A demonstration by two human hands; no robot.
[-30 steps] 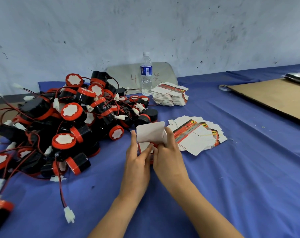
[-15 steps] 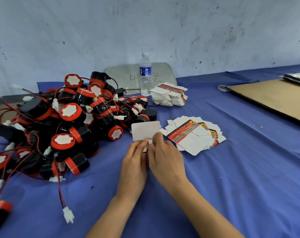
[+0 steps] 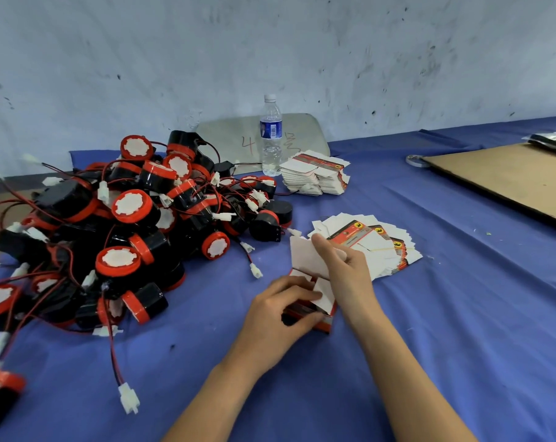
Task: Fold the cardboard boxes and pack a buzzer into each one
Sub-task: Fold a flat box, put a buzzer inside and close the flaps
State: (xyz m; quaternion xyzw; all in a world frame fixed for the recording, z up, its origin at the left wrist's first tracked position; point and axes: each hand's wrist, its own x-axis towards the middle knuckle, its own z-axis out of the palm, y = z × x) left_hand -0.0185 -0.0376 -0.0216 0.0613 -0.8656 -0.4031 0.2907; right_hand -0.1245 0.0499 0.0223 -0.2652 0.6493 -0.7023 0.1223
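Grip matters here: our left hand (image 3: 279, 314) curls round the red body of the box (image 3: 305, 263) and pins it low on the cloth. Our right hand (image 3: 346, 272) pinches the box's tall white flap, thumb on the inner face.

To do this well, we judge we should bend the flap along its crease and not across the panel. We should also steady the body so the walls sit square, and tuck the small side tabs in ahead of the flap. Whether anything already sits inside the box, we cannot tell.

Just beyond our right hand lies a fan of flat boxes (image 3: 388, 247). Further off is a stack (image 3: 314, 177) of them beside a water bottle (image 3: 271, 135). Left of our hands sprawls the heap of buzzers (image 3: 130, 205), wires trailing. Blue cloth (image 3: 461, 314) covers the table, a brown board (image 3: 509, 177) lies far to the right, and a scuffed pale wall (image 3: 270, 43) closes the room.
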